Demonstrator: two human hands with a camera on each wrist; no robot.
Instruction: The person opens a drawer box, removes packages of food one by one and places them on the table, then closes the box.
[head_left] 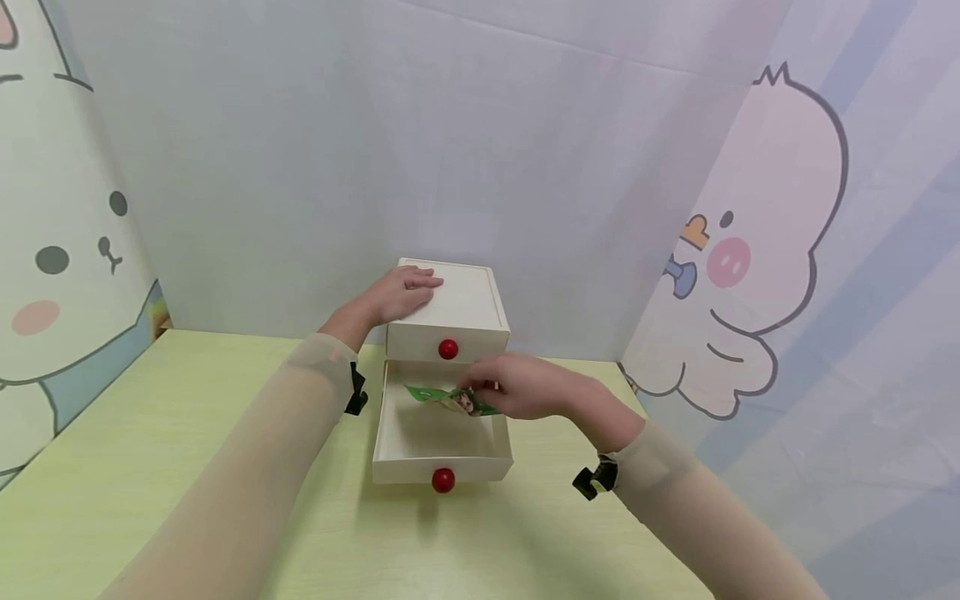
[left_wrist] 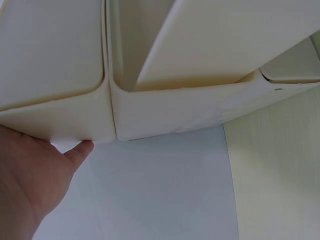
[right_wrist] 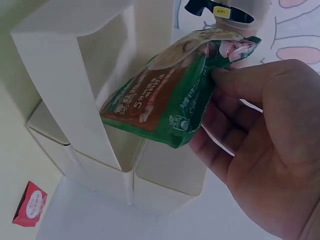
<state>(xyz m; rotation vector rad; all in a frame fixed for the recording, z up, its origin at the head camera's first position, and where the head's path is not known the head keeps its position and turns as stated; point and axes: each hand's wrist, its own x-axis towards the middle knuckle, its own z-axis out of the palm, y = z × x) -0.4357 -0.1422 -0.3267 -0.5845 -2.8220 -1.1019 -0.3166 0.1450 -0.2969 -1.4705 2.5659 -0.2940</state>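
Note:
A small white cabinet [head_left: 468,292] has a closed upper drawer [head_left: 412,342] with a red knob [head_left: 447,349]. Its lower drawer [head_left: 401,469] is pulled out, with another red knob [head_left: 443,480] on the front. My left hand [head_left: 401,292] rests on the cabinet top near its left edge; in the left wrist view the thumb [left_wrist: 80,152] lies along the cabinet. Over the open drawer my right hand [head_left: 528,385] pinches a green and brown food packet [right_wrist: 165,90] by one end. The packet hangs slanted, its printed face showing in the right wrist view.
A small red packet [right_wrist: 31,205] shows beside the cabinet in the right wrist view. The cabinet stands on a pale yellow-green table [head_left: 225,400], with a light curtain [head_left: 300,167] close behind it. Cartoon figures are printed on both side curtains.

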